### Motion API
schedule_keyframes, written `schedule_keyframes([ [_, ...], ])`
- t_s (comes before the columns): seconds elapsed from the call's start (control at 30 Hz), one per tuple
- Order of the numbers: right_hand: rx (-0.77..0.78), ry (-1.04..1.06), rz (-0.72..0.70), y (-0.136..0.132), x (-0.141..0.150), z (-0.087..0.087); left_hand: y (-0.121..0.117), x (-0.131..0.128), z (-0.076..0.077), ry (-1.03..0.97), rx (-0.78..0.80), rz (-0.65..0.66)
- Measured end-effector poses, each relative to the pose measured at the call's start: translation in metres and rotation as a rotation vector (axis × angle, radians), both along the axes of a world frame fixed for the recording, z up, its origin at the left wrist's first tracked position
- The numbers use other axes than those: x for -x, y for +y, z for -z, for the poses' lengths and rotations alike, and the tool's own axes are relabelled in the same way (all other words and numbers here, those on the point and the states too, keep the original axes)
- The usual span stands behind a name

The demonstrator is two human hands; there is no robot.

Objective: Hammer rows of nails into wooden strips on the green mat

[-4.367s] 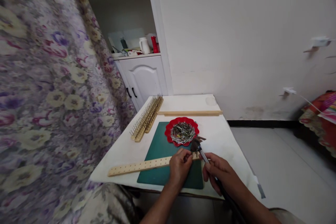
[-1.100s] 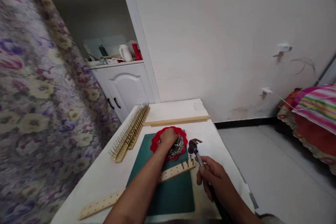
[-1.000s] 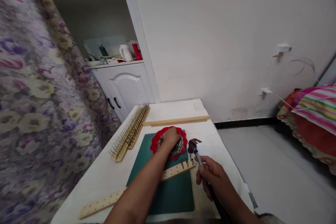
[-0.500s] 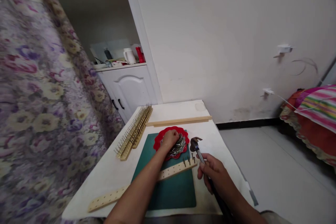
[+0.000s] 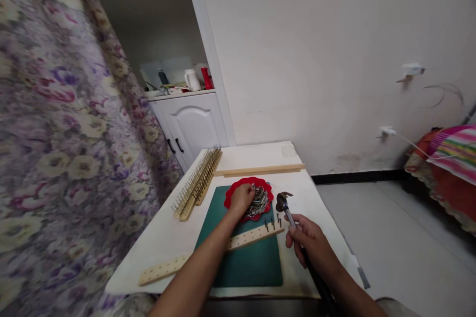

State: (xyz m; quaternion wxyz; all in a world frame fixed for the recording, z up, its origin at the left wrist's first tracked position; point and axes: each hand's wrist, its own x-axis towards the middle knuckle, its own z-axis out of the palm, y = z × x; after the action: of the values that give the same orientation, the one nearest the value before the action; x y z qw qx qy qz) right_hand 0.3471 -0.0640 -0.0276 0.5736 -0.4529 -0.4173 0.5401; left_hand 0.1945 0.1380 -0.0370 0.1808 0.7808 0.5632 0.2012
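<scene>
In the head view my left hand [image 5: 242, 199] is over the red scalloped dish [image 5: 229, 190], at the pile of loose nails [image 5: 260, 202]. Its fingers are pinched together; what is between them is too small to make out. My right hand [image 5: 309, 238] is wrapped round the shaft of a claw hammer [image 5: 282, 202], its head raised just right of the dish. A drilled wooden strip [image 5: 245, 239] lies slantwise across the green mat [image 5: 253, 272], partly hidden under my left forearm. Several nails [image 5: 273, 223] stand upright in its right end.
Wooden strips full of upright nails [image 5: 199, 183] lie along the left of the white table [image 5: 163, 242]. Plain wooden strips [image 5: 264, 170] lie across its back. A floral curtain [image 5: 85, 148] hangs at the left, a white cabinet [image 5: 201, 126] stands behind, and a wall is ahead.
The view has swung slightly left, so the scene sits further right. My left hand stays at the nails in the dish, its fingers still together. My right hand keeps hold of the raised hammer.
</scene>
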Motion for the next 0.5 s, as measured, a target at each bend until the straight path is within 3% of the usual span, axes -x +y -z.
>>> schedule_keyframes([
  [0.3, 0.010, 0.012, 0.001, 0.000, 0.001, -0.005, 0.021, -0.034, 0.004, 0.120, 0.073, -0.080],
  [0.5, 0.015, 0.006, -0.005, -0.001, 0.002, -0.006, 0.028, -0.031, 0.008, -0.032, 0.118, -0.063],
])
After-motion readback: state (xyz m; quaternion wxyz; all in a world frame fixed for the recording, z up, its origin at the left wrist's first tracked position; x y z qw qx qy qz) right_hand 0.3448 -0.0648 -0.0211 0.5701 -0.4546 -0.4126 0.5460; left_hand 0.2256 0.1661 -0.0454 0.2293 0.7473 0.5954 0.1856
